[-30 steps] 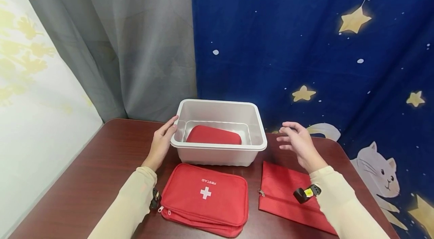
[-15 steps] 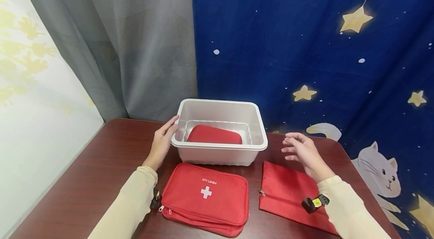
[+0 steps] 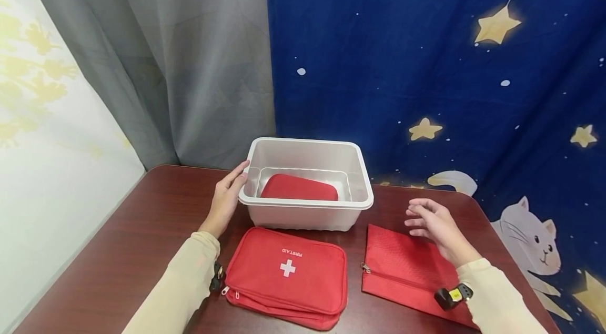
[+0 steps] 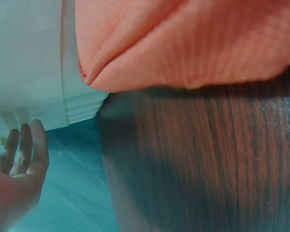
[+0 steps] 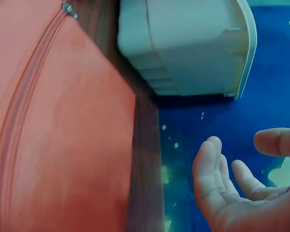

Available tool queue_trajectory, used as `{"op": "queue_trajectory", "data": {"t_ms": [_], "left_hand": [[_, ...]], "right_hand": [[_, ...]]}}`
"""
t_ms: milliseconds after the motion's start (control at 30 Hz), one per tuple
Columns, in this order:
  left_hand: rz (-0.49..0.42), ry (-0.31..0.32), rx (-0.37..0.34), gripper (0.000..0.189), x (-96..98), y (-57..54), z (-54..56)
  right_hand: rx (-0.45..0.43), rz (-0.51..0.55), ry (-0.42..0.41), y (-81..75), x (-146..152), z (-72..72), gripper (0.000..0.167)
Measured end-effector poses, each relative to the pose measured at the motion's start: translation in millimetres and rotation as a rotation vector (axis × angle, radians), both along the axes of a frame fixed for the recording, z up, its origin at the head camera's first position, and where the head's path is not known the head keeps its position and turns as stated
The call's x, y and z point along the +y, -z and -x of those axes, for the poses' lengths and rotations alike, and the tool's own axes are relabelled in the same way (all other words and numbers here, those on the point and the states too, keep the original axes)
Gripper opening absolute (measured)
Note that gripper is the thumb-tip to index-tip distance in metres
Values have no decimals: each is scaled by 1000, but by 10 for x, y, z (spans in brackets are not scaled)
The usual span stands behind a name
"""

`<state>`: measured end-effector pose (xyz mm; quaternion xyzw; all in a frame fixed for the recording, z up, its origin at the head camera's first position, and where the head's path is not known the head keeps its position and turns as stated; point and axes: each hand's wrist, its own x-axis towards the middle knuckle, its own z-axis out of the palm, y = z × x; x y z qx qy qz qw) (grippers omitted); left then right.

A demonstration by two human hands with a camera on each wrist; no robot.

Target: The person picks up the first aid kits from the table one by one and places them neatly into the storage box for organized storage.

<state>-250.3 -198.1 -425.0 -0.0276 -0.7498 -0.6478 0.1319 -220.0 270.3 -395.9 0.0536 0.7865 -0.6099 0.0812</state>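
A white plastic bin (image 3: 303, 216) stands near the table's back edge with a red case (image 3: 299, 188) lying inside it. My left hand (image 3: 223, 202) rests against the bin's left side; in the left wrist view its fingers (image 4: 37, 145) are straight and touch the wall. To the right, my right hand (image 3: 437, 226) hovers above a flat red zip pouch (image 3: 402, 260), fingers loosely bent and holding nothing. In front of the bin lies a red first aid pouch (image 3: 303, 286) with a white cross, its zip pulls at the left.
All of this is on a dark red-brown wooden table (image 3: 128, 250). A grey curtain (image 3: 218, 60) and a blue star-patterned curtain (image 3: 355, 34) hang behind it. At the left is a white wall (image 3: 57, 181).
My right hand has drawn back from beside the bin, moving right and toward me over the flat red pouch. The left hand and the bin have stayed put.
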Motion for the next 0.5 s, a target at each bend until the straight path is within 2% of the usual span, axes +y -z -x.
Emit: {"op": "queue_trajectory", "data": {"t_ms": [233,500], "left_hand": [[-25,28,-21,44,-5,-8,-2],[5,-4,7,46,-6,6,-1]], "right_hand": [[-1,-8,21,141,195,-75,34],[-18,-39,31,247,360,-111,39]]}}
